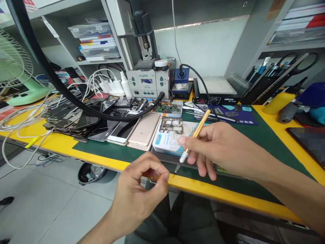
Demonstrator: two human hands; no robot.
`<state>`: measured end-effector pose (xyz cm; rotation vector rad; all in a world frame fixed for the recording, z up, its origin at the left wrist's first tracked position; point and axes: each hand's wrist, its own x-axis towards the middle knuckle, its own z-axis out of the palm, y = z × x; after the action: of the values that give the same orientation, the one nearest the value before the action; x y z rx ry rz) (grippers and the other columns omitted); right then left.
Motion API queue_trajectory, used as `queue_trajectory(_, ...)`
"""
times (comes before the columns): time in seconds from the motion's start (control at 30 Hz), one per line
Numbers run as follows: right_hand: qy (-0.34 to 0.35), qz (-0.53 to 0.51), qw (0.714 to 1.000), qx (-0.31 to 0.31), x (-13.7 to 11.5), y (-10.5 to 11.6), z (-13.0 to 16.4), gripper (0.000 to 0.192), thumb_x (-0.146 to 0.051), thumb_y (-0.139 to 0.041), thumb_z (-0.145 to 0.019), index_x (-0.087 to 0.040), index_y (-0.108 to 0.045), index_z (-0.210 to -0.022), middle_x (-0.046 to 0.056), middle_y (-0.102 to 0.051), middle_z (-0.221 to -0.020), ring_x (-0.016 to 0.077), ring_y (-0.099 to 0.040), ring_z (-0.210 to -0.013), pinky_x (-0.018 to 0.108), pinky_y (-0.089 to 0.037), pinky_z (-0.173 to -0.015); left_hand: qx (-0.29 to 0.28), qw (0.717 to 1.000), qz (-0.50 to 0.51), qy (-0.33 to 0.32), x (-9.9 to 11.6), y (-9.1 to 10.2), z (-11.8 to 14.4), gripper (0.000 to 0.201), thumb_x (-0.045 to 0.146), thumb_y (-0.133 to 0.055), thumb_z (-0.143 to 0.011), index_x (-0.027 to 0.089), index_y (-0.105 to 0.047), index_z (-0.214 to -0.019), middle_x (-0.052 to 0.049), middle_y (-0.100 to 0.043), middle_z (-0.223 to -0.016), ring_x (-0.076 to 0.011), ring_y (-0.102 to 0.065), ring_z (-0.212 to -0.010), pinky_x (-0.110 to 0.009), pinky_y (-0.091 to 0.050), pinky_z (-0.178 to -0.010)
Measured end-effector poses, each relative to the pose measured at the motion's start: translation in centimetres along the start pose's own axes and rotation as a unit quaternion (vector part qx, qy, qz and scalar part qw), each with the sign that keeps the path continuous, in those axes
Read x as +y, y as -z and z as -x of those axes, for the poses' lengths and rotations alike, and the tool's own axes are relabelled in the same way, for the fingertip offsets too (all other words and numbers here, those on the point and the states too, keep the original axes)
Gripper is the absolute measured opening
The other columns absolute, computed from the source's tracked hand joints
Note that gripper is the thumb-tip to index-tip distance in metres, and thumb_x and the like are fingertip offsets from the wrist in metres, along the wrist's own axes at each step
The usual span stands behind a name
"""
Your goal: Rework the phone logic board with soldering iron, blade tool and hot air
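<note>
My right hand (215,149) grips a slim gold-handled tool (196,134) like a pen, its pale tip pointing down at the front of the green mat (261,139). My left hand (142,189) hovers at the yellow bench edge (106,162), fingertips pinched together on something very small that I cannot make out. Just behind the hands lies a bare phone circuit board (171,125) on a white-and-blue flat box (167,139). A pink-gold phone (144,132) lies back up to the left of it.
A pile of phones and screens (76,118) covers the left of the bench, under a thick black hose (63,91). At the back stand a grey rework station (147,83), a hot plate (218,89), a fan (15,67) and white cables. A waste bin (91,173) sits below.
</note>
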<state>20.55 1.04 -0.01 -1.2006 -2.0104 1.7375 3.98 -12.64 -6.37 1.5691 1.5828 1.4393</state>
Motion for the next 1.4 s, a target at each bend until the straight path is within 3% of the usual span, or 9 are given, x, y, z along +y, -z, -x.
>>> queue_trajectory(0.27,-0.002,-0.054,0.998,-0.012,0.1,0.3,0.0,0.054,-0.064,-0.079,-0.077,-0.015,-0.067,-0.059,0.005,-0.067,-0.044,0.0109,-0.056,-0.029,0.017,-0.045,-0.03,0.054,0.995,0.068,0.046,0.5,-0.6,0.1,0.016,0.008,-0.063,-0.084,0.02,-0.066,-0.073,0.002,-0.057,-0.075,-0.0093,-0.053,-0.063,-0.02,-0.042,-0.055)
queue_trajectory(0.67,-0.011,-0.055,0.998,-0.019,-0.5,0.2,0.4,0.05,-0.058,-0.081,-0.079,-0.014,-0.066,-0.061,0.004,-0.067,-0.045,0.0111,-0.058,-0.034,0.017,-0.049,-0.032,0.064,0.99,0.101,0.072,0.6,-1.0,0.5,0.017,0.012,-0.064,-0.089,0.021,-0.067,-0.075,0.003,-0.057,-0.077,-0.0102,-0.053,-0.068,-0.021,-0.042,-0.062)
queue_trajectory(1.17,-0.006,-0.049,0.999,0.006,-0.1,0.3,0.0,0.058,-0.068,-0.083,-0.071,-0.014,-0.066,-0.058,0.005,-0.065,-0.041,0.0118,-0.056,-0.029,0.017,-0.046,-0.029,0.076,0.987,0.109,0.095,0.5,-1.1,0.5,0.015,0.016,-0.067,-0.088,0.023,-0.069,-0.075,0.002,-0.058,-0.079,-0.0106,-0.053,-0.067,-0.022,-0.042,-0.061)
queue_trajectory(1.4,-0.018,-0.054,0.998,0.013,-0.5,0.3,0.1,0.054,-0.063,-0.085,-0.071,-0.015,-0.065,-0.059,0.002,-0.064,-0.04,0.0113,-0.056,-0.029,0.017,-0.045,-0.029,0.073,0.986,0.113,0.099,0.6,-1.1,0.6,0.015,0.016,-0.067,-0.089,0.023,-0.07,-0.076,0.003,-0.059,-0.081,-0.0096,-0.053,-0.066,-0.021,-0.041,-0.057)
